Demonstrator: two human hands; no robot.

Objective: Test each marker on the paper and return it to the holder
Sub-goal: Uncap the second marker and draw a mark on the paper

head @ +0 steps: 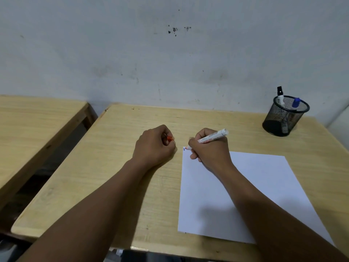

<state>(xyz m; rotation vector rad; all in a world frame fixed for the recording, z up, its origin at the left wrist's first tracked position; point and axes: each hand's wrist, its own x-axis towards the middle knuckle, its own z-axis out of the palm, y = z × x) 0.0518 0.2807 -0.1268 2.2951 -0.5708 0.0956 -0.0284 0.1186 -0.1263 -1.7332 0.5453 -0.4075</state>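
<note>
Right hand point(209, 150) fingers point(194, 141) wrapped around a white red-tipped marker point(212, 138), tip touching the white paper sheet's point(245, 186) top-left corner beside a small blue mark point(184, 149). Left hand point(154, 146) fisted around the orange-red cap point(170, 138), resting on the light wooden table point(117, 167). Black mesh holder point(285, 116) far right, two markers inside.

The wooden desk point(117, 167) bears a white paper point(217, 201) and mesh holder point(283, 118).
</note>
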